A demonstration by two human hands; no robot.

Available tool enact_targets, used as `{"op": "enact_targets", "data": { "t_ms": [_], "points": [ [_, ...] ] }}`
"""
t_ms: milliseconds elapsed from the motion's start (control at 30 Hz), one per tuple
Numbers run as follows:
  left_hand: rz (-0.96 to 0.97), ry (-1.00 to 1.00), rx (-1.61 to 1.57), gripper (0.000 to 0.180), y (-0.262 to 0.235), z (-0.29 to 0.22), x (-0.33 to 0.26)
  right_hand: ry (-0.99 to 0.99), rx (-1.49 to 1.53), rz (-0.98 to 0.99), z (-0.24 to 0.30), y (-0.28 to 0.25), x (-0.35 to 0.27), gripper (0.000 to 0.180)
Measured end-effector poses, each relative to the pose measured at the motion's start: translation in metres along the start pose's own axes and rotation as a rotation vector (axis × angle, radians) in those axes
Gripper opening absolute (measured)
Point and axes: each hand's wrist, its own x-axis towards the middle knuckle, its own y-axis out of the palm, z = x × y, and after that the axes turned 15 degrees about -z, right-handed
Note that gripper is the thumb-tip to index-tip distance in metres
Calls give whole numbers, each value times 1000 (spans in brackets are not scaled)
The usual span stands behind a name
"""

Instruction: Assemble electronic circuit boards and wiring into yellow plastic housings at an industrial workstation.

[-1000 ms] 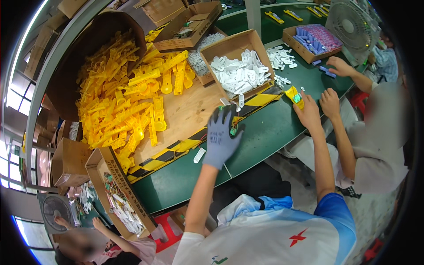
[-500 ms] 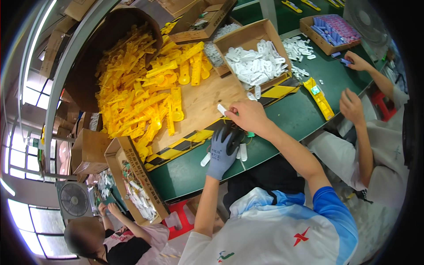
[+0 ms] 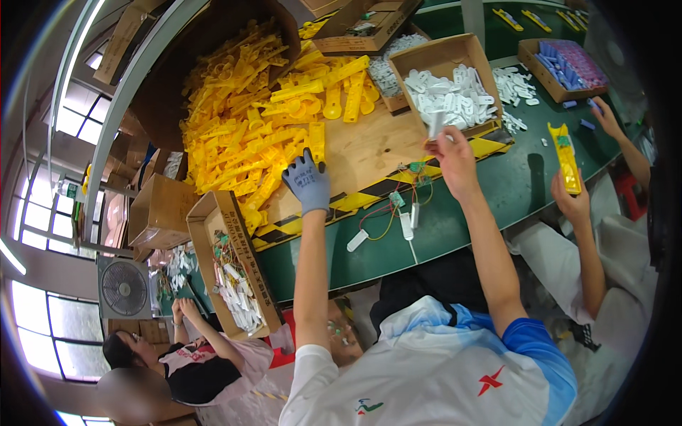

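Observation:
My left hand [image 3: 307, 182], in a grey glove, is stretched out to the near edge of a big heap of yellow plastic pieces [image 3: 249, 135] on a wooden board, its spread fingers touching one yellow piece [image 3: 316, 144]. My bare right hand [image 3: 449, 145] pinches a small white plastic part [image 3: 435, 123] just in front of a cardboard box of white parts [image 3: 455, 89]. On the green table between my arms lie a small wired circuit piece [image 3: 406, 186] and two white parts [image 3: 357, 239].
A co-worker's hand at the right holds a long yellow piece [image 3: 566, 157]. A box of purple parts [image 3: 568, 64] stands far right. An open cardboard box of small parts [image 3: 231, 273] sits at the table's left end, with a fan [image 3: 122, 287] and a seated person [image 3: 192, 348] below it.
My left hand has moved from the green table up to the yellow heap. My right hand has gone to the white-parts box and now holds a white part.

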Motion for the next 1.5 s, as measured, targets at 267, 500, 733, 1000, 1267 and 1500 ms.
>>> {"op": "enact_targets", "data": {
  "t_ms": [267,500,733,1000,1267,1500],
  "points": [
    [-342,42,-280,37,4,-2,-12,36,569,97,52,-45,-32,22],
    [-382,-629,-1435,44,-63,-24,-57,276,-473,109,56,-24,-12,16],
    [-164,-670,-1569,37,-109,-33,-87,371,-503,456,81,1,-28,23],
    [-134,-416,-1387,39,-142,4,-104,-128,-1033,366,83,34,-53,25],
    [-84,-347,-1561,25,-161,17,-112,-294,-969,526,86,24,-76,25],
    [-336,-220,-1488,38,-170,26,-136,362,-444,568,65,20,-89,48]
  ]
}}
